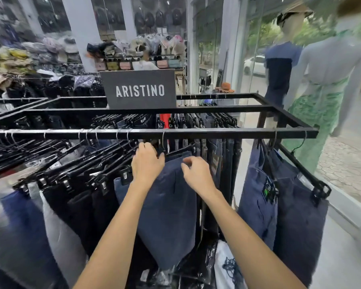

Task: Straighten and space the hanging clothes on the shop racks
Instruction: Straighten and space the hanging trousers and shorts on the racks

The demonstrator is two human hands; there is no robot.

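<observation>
1. Shelves of bags and caps filled the back of the shop, blurred. A glass shopfront (252, 49) ran down the right side behind two mannequins, one in a navy top (279, 65) and one in a green patterned dress (319, 109).
2. A strip of smooth grey floor (342, 259) lay open between the rack's right end and the glass.
3. A black square-section metal rack (217, 134) crossed the view, and its front rail ended in a corner at the right. A dark grey board lettered ARISTINO (141, 90) stood on a rail farther back.
4. Left of the hands, black plastic clip hangers (88, 163) hung packed close and slanted. They carried black, grey and blue trousers whose edges overlapped.
5. The dark navy trousers (171, 207), of matte cloth, hung from the front rail near its middle. A gap opened on the rail to their right.
6. The left hand (147, 163) gripped the top of the dark navy trousers at their hanger, just under the rail, with its fingers curled over.
7. The right hand (196, 174) lay against the waistband with its fingers bent. Whether it pinched the cloth could not be told.
8. Two more navy trousers (279, 209) hung on the side rail at the far right end, well apart from the rest.
9. A white plastic bag (225, 268) lay on the floor below the rack.
</observation>
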